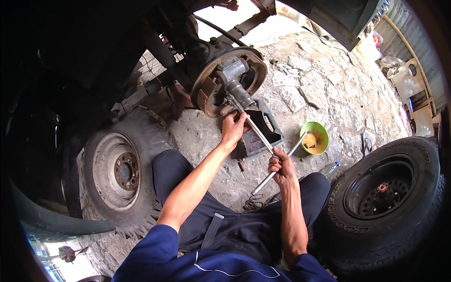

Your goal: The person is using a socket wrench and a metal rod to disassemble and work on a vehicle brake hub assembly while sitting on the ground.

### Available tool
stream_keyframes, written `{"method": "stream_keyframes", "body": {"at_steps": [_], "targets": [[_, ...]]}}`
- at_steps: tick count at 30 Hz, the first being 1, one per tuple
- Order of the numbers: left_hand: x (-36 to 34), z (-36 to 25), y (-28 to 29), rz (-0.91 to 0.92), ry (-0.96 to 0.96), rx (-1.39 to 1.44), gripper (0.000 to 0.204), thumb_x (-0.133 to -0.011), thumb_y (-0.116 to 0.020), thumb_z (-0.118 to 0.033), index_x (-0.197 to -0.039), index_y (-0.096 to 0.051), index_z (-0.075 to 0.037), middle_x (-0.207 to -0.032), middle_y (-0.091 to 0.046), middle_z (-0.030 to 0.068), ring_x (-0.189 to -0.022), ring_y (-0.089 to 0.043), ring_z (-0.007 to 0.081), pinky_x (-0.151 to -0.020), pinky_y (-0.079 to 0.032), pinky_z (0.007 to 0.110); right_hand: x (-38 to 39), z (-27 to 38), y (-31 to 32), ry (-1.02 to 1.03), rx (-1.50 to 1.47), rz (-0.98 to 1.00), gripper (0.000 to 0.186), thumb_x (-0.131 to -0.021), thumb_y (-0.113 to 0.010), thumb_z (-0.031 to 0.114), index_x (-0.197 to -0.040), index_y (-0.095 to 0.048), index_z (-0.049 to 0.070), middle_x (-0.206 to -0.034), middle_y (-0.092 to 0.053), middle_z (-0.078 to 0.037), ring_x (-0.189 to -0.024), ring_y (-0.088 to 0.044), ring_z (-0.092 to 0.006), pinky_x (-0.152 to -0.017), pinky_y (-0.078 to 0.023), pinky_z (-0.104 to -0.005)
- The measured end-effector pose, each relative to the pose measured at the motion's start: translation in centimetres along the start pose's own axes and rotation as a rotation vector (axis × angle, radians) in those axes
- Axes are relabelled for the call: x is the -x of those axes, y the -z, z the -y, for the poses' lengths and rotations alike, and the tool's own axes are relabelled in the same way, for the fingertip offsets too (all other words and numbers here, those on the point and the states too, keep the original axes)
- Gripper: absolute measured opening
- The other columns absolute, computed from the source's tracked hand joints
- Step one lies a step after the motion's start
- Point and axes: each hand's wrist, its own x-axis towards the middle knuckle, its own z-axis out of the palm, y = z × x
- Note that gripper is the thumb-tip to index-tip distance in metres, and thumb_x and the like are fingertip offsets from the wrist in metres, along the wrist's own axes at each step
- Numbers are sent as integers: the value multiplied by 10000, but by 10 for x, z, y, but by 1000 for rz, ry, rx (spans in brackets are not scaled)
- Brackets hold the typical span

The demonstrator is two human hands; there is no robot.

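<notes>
a person in a blue top and dark trousers sits with knees apart on a rough stone floor, seen from above, under the dark body of a vehicle. straight ahead is a round brake assembly with a thick grey metal hub at its middle. a long steel bar slants from just below the hub down toward the person's right; the left hand hides part of its upper stretch, so whether its tip is fitted onto anything cannot be told. the left hand pinches the bar near that upper end, thumb and fingers curled around it. the right hand is closed in a fist at the lower end, where a thinner crossbar passes at an angle, sticking out on both sides. beneath the hub, near the left hand, stands a dark open container. to the right, near the crossbar's upper tip, sits a lime green bowl holding murky yellow-orange liquid, with a clear bottle lying nearby. a worn wheel stands at the left, and a large black tyre leans at the right.
</notes>
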Motion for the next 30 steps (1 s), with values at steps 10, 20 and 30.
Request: {"method": "stream_keyframes", "body": {"at_steps": [10, 20, 30], "targets": [[-6, 3, 2, 40, 46, -56, 240, -962, -523, -233, -1070, -551, -20, -974, -600, 57, -790, -639, 162, -670, -578, 329, 14, 23, -20, -138, 4, -22, 198, -930, -544, 203, -1025, -558, 30, -524, -425, 17, -356, -331, -22, -327, -330, -151], [-2, -13, -6, 57, 146, -107, 247, -995, -431, -251, -1068, -500, -26, -946, -554, 54, -809, -629, 175, -694, -588, 375, 13, 26, -26, -149, -21, -39, 295, -908, -568, 210, -982, -575, -76, -491, -458, 42, -324, -364, -17, -376, -456, -187], [1, -11, -22, -70, 193, -69, 221, -982, -438, -252, -999, -492, -37, -931, -545, 62, -822, -604, 189, -671, -566, 395, 13, 30, -25, -96, 32, 5, 230, -876, -617, 181, -920, -573, -41, -524, -449, 27, -345, -356, -23, -346, -363, -159]]}}
